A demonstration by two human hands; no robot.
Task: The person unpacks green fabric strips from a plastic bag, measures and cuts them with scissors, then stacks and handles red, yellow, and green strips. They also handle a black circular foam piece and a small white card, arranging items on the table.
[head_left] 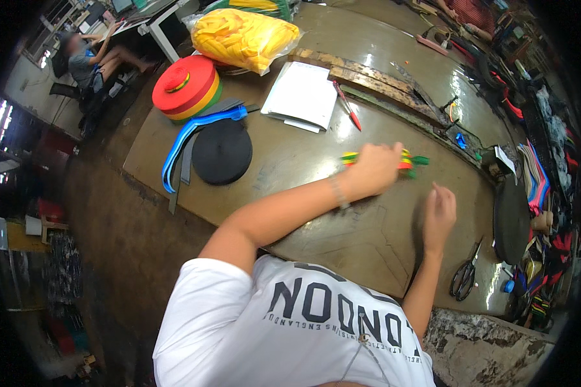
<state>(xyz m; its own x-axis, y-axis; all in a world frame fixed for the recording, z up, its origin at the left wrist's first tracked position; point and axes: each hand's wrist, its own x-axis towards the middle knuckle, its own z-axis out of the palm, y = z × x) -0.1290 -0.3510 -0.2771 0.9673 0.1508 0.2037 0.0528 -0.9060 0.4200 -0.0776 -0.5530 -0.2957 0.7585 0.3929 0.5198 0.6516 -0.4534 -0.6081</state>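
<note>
We take the white notebook [301, 97] as landmark. On the table [284, 171], to its right and nearer the wearer, lies a small striped strap bundle [419, 160] – red, yellow, green – partly covered by the left hand [376, 171]. We note that hand's fingers bent down over the bundle; how tightly they close on it we cannot tell. The right hand [439, 208], blurred, is farther to the notebook's right and nearer the wearer, apart from the bundle; its fingers are loosely half bent – we see nothing in them. Just right of the notebook we record a red pen [347, 106]; to its left, nearer the wearer, a black roll [221, 153]; left, a red-topped striped roll [186, 90].
</note>
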